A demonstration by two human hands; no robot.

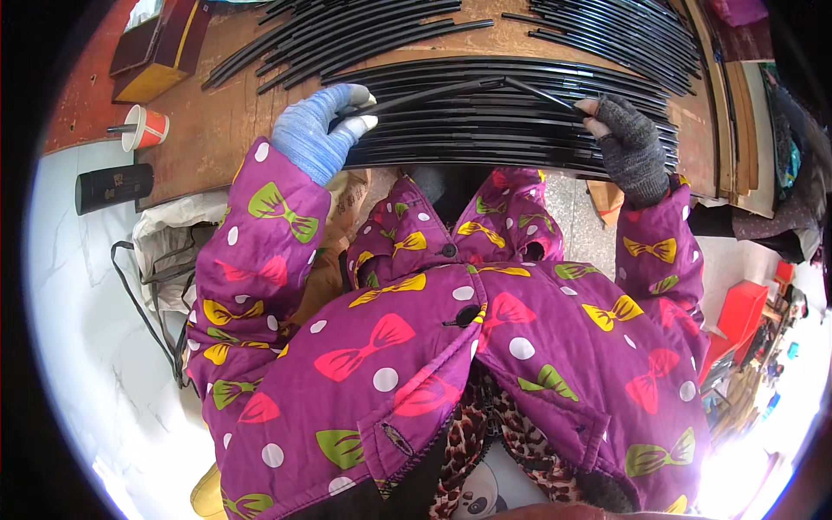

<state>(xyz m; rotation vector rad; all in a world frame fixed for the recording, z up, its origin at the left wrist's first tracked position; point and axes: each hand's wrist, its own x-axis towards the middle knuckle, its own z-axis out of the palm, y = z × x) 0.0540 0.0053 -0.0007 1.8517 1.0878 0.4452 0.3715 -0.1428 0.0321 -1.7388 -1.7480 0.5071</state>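
My left hand [322,126], in a light blue glove with pale fingertips, pinches one end of a slim black rod [425,94] above the near edge of the table. That rod slants up to the right and meets a thinner, shinier piece [539,93] at an angle. Whether the two are joined there is hard to make out. At the thinner piece's lower right end, my right hand [630,143] closes its fingertips on it; its glove is dark grey and leaves the fingertips bare. Beneath both hands lies a wide row of similar black rods [485,130], side by side.
More black rods lie in a far left bundle [364,39] and a far right bundle [620,35] on the brown wooden table [186,130]. At left are a dark red box [160,48], a paper cup [146,128] and a black cylinder [114,188]. A pale bag [173,251] hangs below.
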